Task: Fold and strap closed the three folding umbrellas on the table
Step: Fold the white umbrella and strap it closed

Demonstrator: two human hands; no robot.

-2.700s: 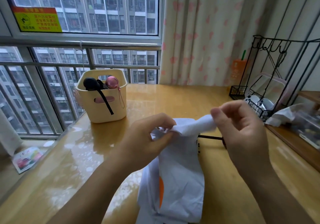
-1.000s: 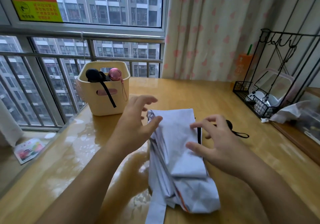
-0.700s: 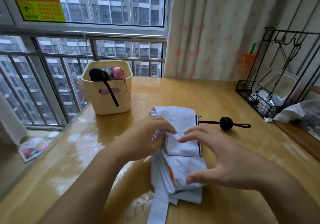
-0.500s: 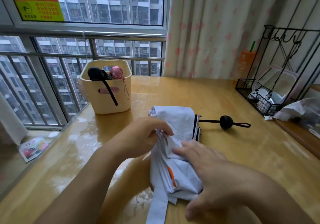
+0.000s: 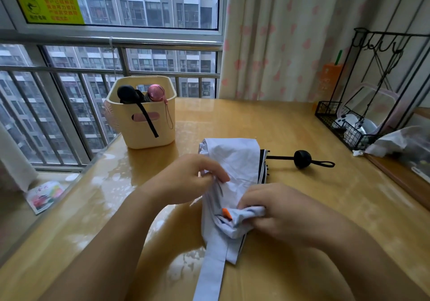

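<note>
At the table's (image 5: 256, 119) far left, a cream basket (image 5: 149, 137) holds two folded umbrellas standing upright. Only a black handle (image 5: 126, 93) and a pink handle (image 5: 156, 92) show, with their wrist loops hanging over the rim and the rest hidden behind the basket wall. Your left hand (image 5: 186, 180) pinches the left edge of the white umbrella (image 5: 235, 158), which lies mid-table, right of the basket and nearer you. Its canopy cloth runs far to near in a loose bundle. Its undone strap (image 5: 211, 265) trails toward you and is cut off by the bottom edge. Your right hand (image 5: 286, 212) grasps the bunched near end, fingertips buried in the cloth. The shaft (image 5: 279, 158) lies left to right, its round black knob (image 5: 302, 159) pointing right. At far right, a black wire rack (image 5: 344, 133) holds clutter too jumbled to make out.
</note>
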